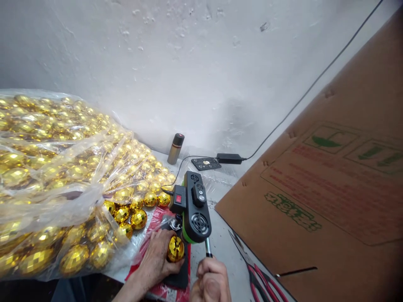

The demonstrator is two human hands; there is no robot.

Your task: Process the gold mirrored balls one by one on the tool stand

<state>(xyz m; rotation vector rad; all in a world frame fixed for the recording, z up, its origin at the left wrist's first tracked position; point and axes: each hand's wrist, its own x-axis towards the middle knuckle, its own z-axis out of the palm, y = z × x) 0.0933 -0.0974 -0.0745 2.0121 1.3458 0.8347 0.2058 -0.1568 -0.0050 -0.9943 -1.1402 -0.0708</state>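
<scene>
My left hand (155, 260) holds a gold faceted ball (175, 248) against the black base under a small black-and-green press machine (193, 207). My right hand (210, 280) is closed around the machine's metal lever handle (208, 247), just right of the ball. A red switch shows on the machine's left side. Loose gold balls (138, 218) lie just left of the machine on a red sheet (157, 216).
A big clear plastic bag full of gold balls (53, 176) fills the left. A large cardboard box (330, 197) leans at the right. By the wall stand a metal flask (175, 148), a power adapter (229, 158) with cable, and a black phone-like device (206, 163). Red-handled pliers (261, 281) lie near the box.
</scene>
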